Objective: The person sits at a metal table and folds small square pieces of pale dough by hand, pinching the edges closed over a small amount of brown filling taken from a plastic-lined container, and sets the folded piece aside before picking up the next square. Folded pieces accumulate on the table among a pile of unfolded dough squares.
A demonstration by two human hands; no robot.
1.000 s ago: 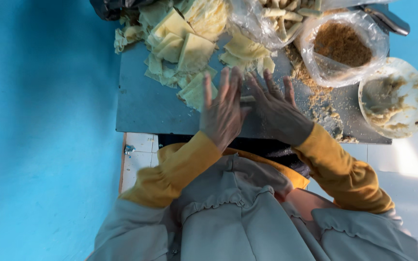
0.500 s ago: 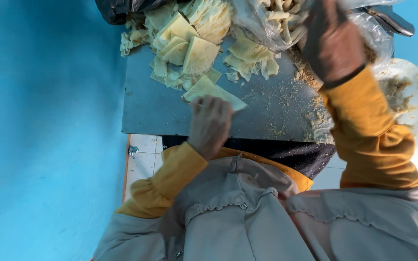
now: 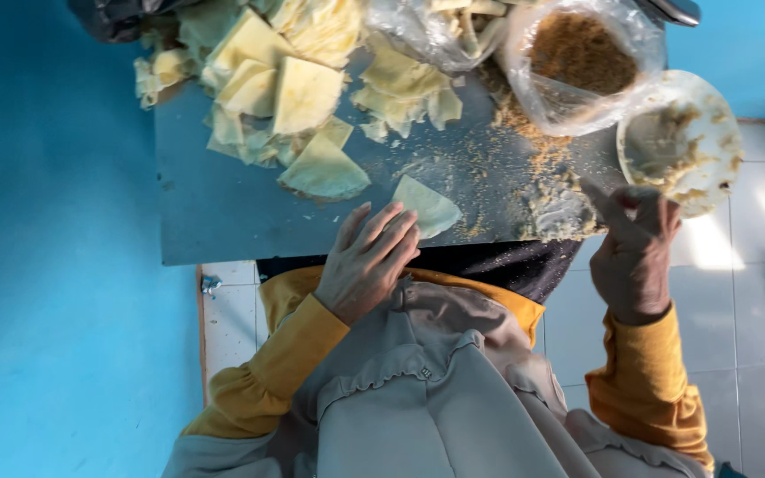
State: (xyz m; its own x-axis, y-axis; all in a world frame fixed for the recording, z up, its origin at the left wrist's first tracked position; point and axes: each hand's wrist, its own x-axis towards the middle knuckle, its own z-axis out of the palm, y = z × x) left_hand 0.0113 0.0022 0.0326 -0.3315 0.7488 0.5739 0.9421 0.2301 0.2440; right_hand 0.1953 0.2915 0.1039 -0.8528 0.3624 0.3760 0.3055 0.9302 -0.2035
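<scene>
My left hand point(image 3: 369, 258) lies flat on the near edge of the grey table point(image 3: 214, 221), fingers spread. Its fingertips rest on the edge of a pale yellow folded wrapper sheet point(image 3: 429, 205). My right hand point(image 3: 635, 252) hovers off the table's right end, just below a white bowl point(image 3: 719, 124) smeared with beige filling. Its fingers are curled and I see only the back of the hand, so whatever is in it is hidden. A mound of the same filling point(image 3: 555, 208) lies on the table between my hands.
A heap of yellow wrapper sheets point(image 3: 276, 80) covers the far left of the table. A clear bag of brown crumbs point(image 3: 582, 57) and another bag of pale strips point(image 3: 440, 26) stand at the back. Crumbs are scattered over the table; white floor tiles point(image 3: 754, 292) lie to the right.
My right hand came back from the bags at the far side to the bowl at the near right. My left hand now rests on one sheet by the table's near edge.
</scene>
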